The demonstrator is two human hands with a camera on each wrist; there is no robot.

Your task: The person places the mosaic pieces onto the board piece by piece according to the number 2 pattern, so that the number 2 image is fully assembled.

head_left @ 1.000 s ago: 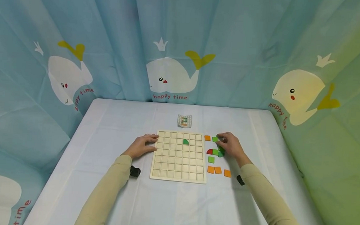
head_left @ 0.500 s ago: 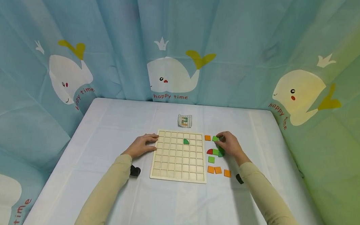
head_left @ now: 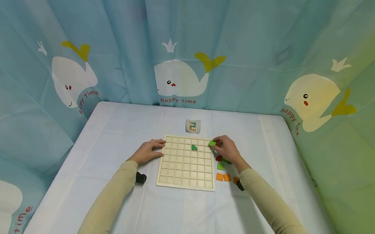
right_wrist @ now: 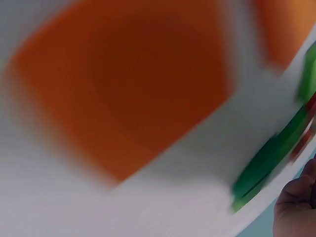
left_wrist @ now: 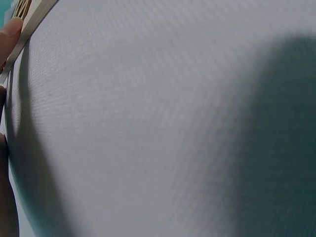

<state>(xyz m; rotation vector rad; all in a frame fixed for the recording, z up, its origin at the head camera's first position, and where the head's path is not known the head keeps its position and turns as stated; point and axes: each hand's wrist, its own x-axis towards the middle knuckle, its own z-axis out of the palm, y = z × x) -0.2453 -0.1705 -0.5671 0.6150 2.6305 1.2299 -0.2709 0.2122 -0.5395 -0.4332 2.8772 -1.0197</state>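
In the head view my left hand (head_left: 145, 152) rests its fingertips and thumb on the left edge of a pale gridded wooden board (head_left: 182, 166). The left wrist view catches only a fingertip at the board's edge (left_wrist: 37, 17). My right hand (head_left: 229, 150) pinches a light green square tile (head_left: 212, 143) above the board's upper right corner. One dark green quarter-circle tile (head_left: 194, 147) lies in a cell near the board's top. In the right wrist view my right hand (right_wrist: 295, 205) shows only at the lower right corner, and the tile it holds is out of sight.
Right of the board lie a red tile (head_left: 219, 158), a light green square (head_left: 220, 166) and several orange squares (head_left: 219, 177), partly under my right arm. Green pieces (right_wrist: 266, 163) blur in the right wrist view. A small patterned card (head_left: 192, 126) lies behind the board.
My right hand has picked the light green square tile from beside the board and carried it left over the board's upper right corner. My left hand stays in place.
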